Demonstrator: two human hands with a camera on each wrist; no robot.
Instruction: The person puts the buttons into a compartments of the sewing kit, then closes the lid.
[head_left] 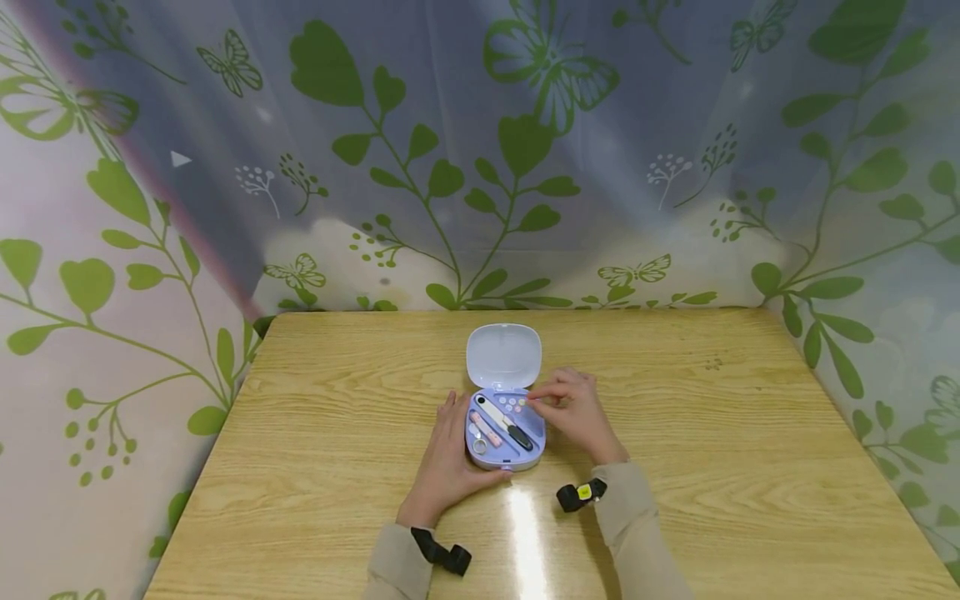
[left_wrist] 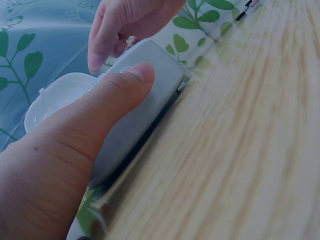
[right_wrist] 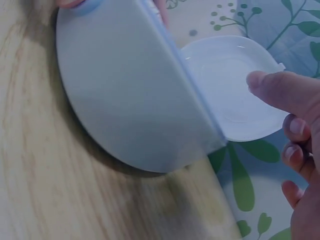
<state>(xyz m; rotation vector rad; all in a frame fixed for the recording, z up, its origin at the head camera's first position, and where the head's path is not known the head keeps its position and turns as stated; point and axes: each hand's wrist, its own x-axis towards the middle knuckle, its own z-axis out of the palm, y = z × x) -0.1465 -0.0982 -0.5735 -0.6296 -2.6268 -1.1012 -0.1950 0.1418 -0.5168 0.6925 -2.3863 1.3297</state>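
Note:
A lavender case [head_left: 534,457] stands on the table with its white lid [head_left: 503,356] swung up at the back. My left hand [head_left: 447,454] holds it, fingers along the left side and thumb at the front. Inside lie a slim tool [head_left: 517,435] with a white body and black end, a pink patterned stick [head_left: 486,429] and a silver ring [head_left: 479,447]. Several small pastel buttons [head_left: 512,403] fill the rear right compartment. Over that compartment, my right hand [head_left: 573,408] pinches a small pinkish piece [head_left: 529,398] whose kind I cannot tell.
The wooden table [head_left: 322,417] extends on both sides of the case. A leaf-patterned curtain [head_left: 420,208] hangs along its back and sides. Black straps with small camera units circle both wrists. Light glares on the tabletop in front of the case.

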